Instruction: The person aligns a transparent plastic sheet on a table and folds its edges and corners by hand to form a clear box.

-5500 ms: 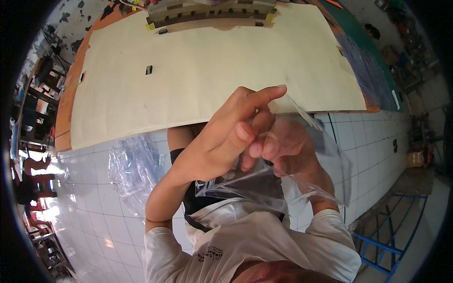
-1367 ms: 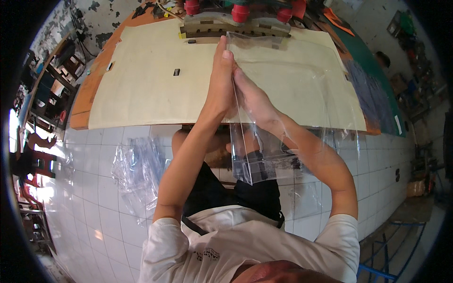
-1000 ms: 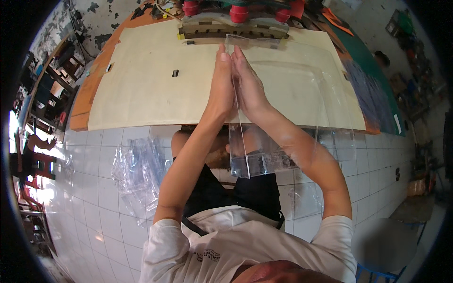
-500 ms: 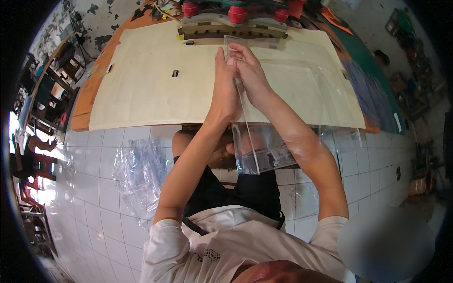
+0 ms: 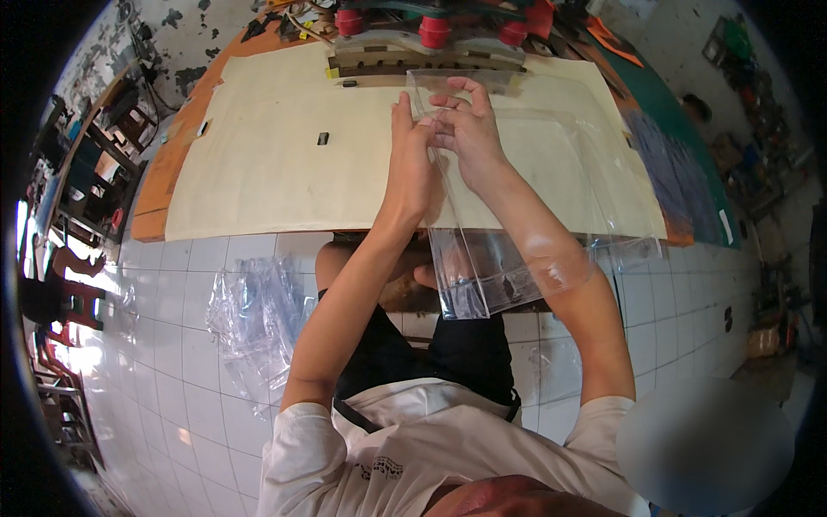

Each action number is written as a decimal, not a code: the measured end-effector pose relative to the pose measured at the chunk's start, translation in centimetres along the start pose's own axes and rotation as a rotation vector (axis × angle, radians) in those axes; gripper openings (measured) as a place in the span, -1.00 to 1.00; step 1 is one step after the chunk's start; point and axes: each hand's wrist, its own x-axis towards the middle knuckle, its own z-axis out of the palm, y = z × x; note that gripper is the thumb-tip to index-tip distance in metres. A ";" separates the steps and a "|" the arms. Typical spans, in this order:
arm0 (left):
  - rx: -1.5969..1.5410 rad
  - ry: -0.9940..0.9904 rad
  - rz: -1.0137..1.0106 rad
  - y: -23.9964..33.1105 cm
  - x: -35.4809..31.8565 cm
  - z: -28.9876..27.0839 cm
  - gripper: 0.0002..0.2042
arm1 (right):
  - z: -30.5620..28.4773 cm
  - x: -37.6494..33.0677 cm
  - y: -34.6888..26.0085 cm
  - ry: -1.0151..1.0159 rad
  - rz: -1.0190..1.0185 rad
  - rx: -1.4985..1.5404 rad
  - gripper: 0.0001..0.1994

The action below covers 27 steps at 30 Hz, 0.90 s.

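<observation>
A clear plastic sheet [image 5: 534, 155] lies over the right half of the cream table covering. Its folded lower end hangs past the table's front edge above my lap. My left hand [image 5: 410, 151] is at the sheet's left edge, with the thumb pressed on the plastic and a finger pointing up. Beside it, my right hand [image 5: 472, 129] pinches the same edge between thumb and finger. Its other fingers are raised and bent. The exact contact of the fingertips is hard to see through the clear plastic.
A machine with red knobs [image 5: 433, 33] stands at the table's far edge. A small dark block [image 5: 323, 139] sits on the cream covering [image 5: 258, 172]. Bluish plastic sheets [image 5: 672, 172] lie at the right. Crumpled clear plastic [image 5: 258, 327] is heaped on the tiled floor.
My right hand has shifted slightly right, and its fingers have spread and lifted. The sheet's hanging lower end has swung a little to the right. My left hand stays nearly in place.
</observation>
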 end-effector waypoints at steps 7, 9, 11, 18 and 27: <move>-0.067 -0.006 0.024 -0.8 0.6 -0.4 -0.33 | -0.2 1.1 1.9 0.062 -0.080 -0.163 -0.47; -0.089 0.000 0.028 -0.6 0.4 -0.4 -0.33 | 0.1 1.2 2.2 0.086 -0.104 -0.229 -0.48; -0.027 -0.003 0.037 -0.4 0.5 -0.5 -0.33 | 0.3 1.0 2.3 0.170 -0.054 -0.252 -0.45; 0.116 0.052 0.060 -0.3 0.6 -0.8 -0.30 | 0.5 0.5 2.1 0.048 -0.012 -0.107 -0.48; 0.017 0.037 0.014 0.2 0.4 -0.3 -0.23 | -1.5 2.7 4.2 0.089 -0.200 -0.402 -0.56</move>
